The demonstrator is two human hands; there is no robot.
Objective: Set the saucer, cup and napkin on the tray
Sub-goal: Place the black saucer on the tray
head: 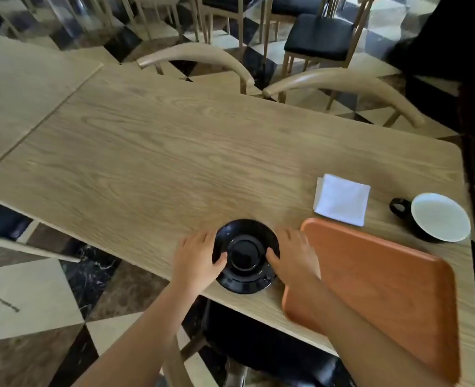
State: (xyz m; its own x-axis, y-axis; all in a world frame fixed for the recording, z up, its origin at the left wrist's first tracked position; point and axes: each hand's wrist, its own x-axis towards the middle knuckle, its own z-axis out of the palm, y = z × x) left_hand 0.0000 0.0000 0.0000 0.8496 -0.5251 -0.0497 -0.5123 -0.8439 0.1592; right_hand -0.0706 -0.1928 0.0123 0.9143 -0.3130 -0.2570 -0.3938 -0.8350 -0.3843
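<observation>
A pale wooden table [174, 152] fills the frame, and low centre the black saucer [246, 256] sits at its near edge, left hand [195, 259] and right hand [295, 256] clasping opposite rims, thumbs on top. Best to lift level and carry it right onto the orange tray [384, 289] just beside. Further right, napkin [341, 199] and cup [437, 217] wait off the tray.

On the table [152, 152], the saucer [245, 256] sits left of the tray [384, 277], with the napkin [341, 199] and cup [437, 217] just behind the tray.
</observation>
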